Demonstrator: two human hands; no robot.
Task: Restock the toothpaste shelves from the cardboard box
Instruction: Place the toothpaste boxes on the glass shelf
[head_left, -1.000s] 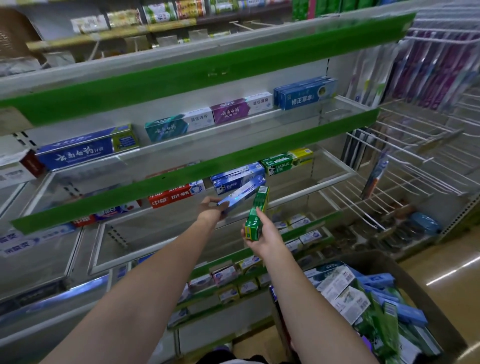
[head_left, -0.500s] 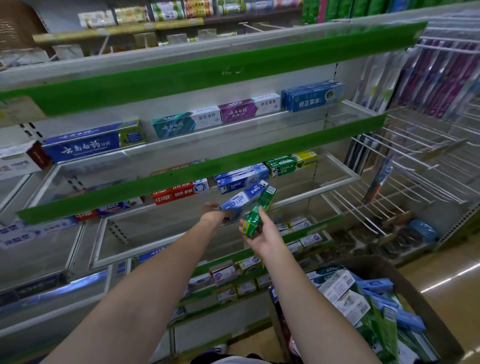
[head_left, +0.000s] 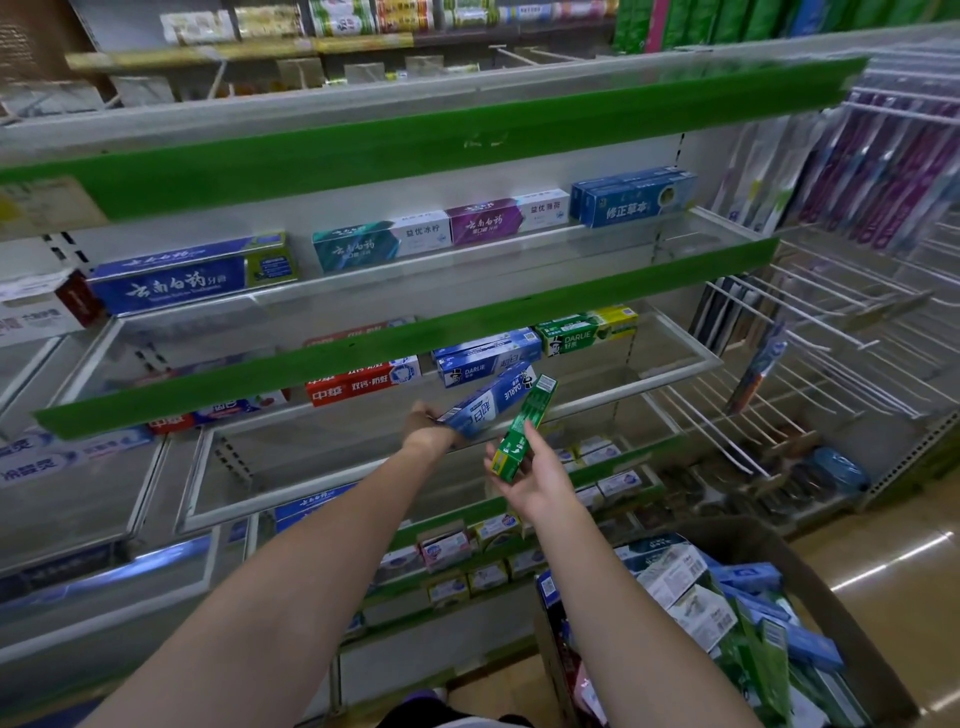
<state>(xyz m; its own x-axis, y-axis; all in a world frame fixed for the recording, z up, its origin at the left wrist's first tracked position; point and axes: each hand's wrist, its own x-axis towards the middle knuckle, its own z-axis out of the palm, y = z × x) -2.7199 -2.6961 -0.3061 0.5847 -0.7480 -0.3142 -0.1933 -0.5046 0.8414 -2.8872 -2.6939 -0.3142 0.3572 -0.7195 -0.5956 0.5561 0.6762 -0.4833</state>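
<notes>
Currently a blue Darlie box (head_left: 488, 400) is held in the left hand (head_left: 428, 428) at the shelf (head_left: 675, 358); a green box (head_left: 522, 431) is gripped by the right hand (head_left: 535, 478).

cardboard box (head_left: 810, 566) right of shelves (head_left: 415, 338)

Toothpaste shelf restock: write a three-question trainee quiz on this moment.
1. True or false: the left hand holds a blue Darlie box.
2. What colour is the box in the right hand? A red, B green, C purple.
3. Fill in: the cardboard box of stock sits at the lower ____ of the view.

Key: 1 true; 2 B; 3 right.
</notes>
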